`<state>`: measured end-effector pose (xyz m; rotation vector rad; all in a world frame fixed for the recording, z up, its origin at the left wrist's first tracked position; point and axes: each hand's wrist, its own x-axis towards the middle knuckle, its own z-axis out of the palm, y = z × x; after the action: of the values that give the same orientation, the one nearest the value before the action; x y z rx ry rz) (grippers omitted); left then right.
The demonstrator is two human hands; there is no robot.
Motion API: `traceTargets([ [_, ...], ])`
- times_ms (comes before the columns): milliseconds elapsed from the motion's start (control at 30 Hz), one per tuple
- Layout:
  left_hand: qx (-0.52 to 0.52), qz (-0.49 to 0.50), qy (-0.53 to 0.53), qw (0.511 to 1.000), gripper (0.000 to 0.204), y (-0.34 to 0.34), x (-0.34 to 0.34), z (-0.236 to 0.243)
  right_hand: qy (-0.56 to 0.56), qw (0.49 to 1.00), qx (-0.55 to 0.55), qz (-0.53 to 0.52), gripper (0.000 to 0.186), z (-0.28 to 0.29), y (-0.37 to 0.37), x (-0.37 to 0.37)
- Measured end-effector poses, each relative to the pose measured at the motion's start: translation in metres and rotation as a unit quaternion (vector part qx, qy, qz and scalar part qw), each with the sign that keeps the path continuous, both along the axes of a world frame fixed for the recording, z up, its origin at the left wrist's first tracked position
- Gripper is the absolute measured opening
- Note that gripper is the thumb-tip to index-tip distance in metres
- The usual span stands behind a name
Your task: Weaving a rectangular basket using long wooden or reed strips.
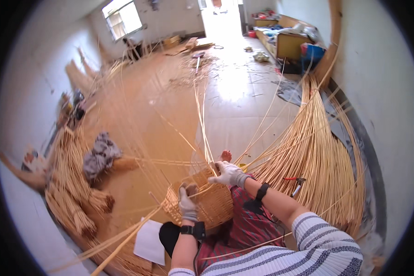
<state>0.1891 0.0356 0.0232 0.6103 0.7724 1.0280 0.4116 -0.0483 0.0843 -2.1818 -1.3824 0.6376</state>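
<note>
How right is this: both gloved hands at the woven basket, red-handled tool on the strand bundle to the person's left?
Wrong side: the red-handled tool lies on the strand bundle to the person's right, as the head view shows. The rest stands: gloved left hand and gloved right hand are both at the woven basket.

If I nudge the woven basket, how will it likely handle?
The woven basket is probably light for its size, given the small gaps in its weave. The long strands fanning from it look thin and springy, so may swing or snag.
</note>
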Motion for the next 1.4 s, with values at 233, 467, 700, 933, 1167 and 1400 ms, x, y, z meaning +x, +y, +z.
traceTargets([
  [233,0.258,-0.037,0.243,0.934,0.027,0.032,0.012,0.021,-0.098,0.994,-0.036,-0.033,0.076,-0.008,0.011,-0.019],
  [467,0.578,-0.176,0.366,0.708,0.051,0.008,0.142,0.106,-0.068,0.977,0.007,-0.200,0.050,-0.033,0.014,-0.042],
  [700,0.478,-0.164,0.383,0.774,0.051,-0.026,0.029,0.056,-0.146,0.975,0.054,-0.156,0.044,-0.034,0.013,-0.033],
  [933,0.622,-0.100,0.523,0.574,0.044,-0.052,-0.012,0.015,-0.112,0.983,0.014,-0.142,0.054,-0.011,0.016,-0.035],
  [1167,0.560,-0.170,0.613,0.530,0.053,-0.053,-0.005,0.020,0.128,0.978,0.120,-0.112,0.096,-0.025,0.089,0.014],
  [1400,0.571,-0.151,0.554,0.587,0.045,-0.058,-0.002,0.026,0.372,0.857,0.345,-0.088,0.036,0.013,0.092,0.040],
])
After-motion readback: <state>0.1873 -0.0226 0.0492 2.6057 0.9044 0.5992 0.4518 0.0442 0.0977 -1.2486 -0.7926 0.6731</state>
